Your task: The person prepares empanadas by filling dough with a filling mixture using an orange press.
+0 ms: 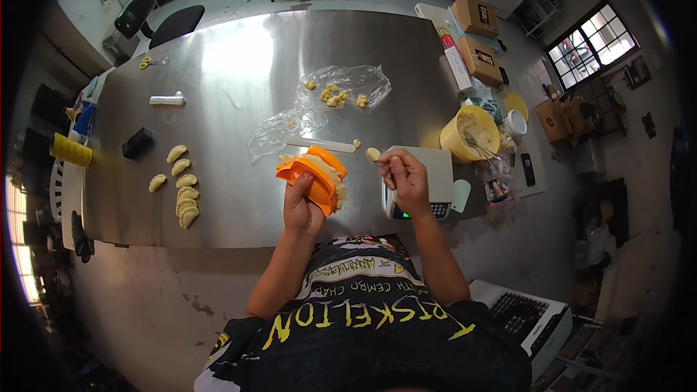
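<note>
My left hand (300,207) is closed around an orange dumpling press (314,187), held above the near side of the steel table. Pale dough (340,194) shows between the press halves and sticks out along its edge. My right hand (404,180) is raised over the kitchen scale (437,167), with its fingers curled together. Whether anything small is in those fingers I cannot make out. Just left of the scale lies a small piece of dough (373,154). A white rod (320,144) rests beyond the press.
Several crimped dumplings (187,194) lie on the steel table (225,123) at left, near a black box (138,143). Dough lumps (334,96) sit on clear plastic (374,80). A yellow bucket of filling (470,134) stands right of the scale. Scissors (147,62) lie far left.
</note>
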`<control>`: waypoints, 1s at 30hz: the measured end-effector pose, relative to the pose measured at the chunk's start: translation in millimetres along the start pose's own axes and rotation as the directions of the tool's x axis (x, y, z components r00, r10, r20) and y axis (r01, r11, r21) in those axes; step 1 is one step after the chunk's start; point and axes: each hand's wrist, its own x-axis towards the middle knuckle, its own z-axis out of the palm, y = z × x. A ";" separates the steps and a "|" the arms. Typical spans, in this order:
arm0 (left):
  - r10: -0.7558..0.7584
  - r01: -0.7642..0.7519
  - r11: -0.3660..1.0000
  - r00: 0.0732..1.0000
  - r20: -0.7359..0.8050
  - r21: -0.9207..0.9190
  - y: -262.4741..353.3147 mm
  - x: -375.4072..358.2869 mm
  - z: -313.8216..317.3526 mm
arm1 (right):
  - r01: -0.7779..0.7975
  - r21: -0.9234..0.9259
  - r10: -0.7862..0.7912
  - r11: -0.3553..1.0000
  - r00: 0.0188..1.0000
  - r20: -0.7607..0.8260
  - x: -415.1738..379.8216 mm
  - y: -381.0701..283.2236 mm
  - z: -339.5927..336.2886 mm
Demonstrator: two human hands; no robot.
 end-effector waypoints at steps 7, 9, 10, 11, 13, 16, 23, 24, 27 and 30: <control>0.067 -0.062 0.993 0.997 -0.036 0.104 4.4 -4.9 -13.7 | -0.452 0.638 0.571 0.623 0.821 0.023 -18.9 86.9 5.0; 0.095 -0.088 0.988 0.994 -0.050 0.128 9.4 -9.3 -12.0 | -0.429 0.709 0.566 0.560 0.823 0.050 -23.1 106.3 -2.5; 0.117 -0.107 0.983 0.991 -0.063 0.152 11.1 -11.8 -12.2 | -0.400 0.773 0.560 0.492 0.826 0.071 -26.6 115.4 -7.4; 0.120 -0.109 0.983 0.991 -0.065 0.150 12.2 -13.6 -14.1 | -0.404 0.771 0.561 0.492 0.825 0.074 -28.8 120.4 -11.6; 0.135 -0.119 0.976 0.988 -0.077 0.183 15.4 -18.0 -18.3 | -0.415 0.751 0.598 0.513 0.801 0.035 -31.7 130.4 -19.0; 0.152 -0.130 0.970 0.984 -0.093 0.206 17.3 -23.4 -25.5 | -0.406 0.747 0.586 0.527 0.810 0.027 -32.1 155.1 -27.3; 0.191 -0.158 0.961 0.973 -0.133 0.225 20.4 -34.7 -30.3 | -0.505 0.563 0.665 0.655 0.738 -0.113 -10.6 121.2 -0.8; 0.190 -0.154 0.958 0.973 -0.131 0.243 20.5 -35.6 -31.6 | -0.469 0.605 0.641 0.643 0.762 -0.090 -9.5 133.4 -4.9; 0.198 -0.158 0.952 0.971 -0.137 0.260 21.0 -38.7 -32.8 | -0.405 0.674 0.599 0.618 0.798 -0.069 -3.5 157.0 -15.7; 0.216 -0.170 0.949 0.964 -0.154 0.266 24.2 -42.5 -34.3 | -0.415 0.672 0.637 0.613 0.763 -0.110 6.9 153.4 -16.9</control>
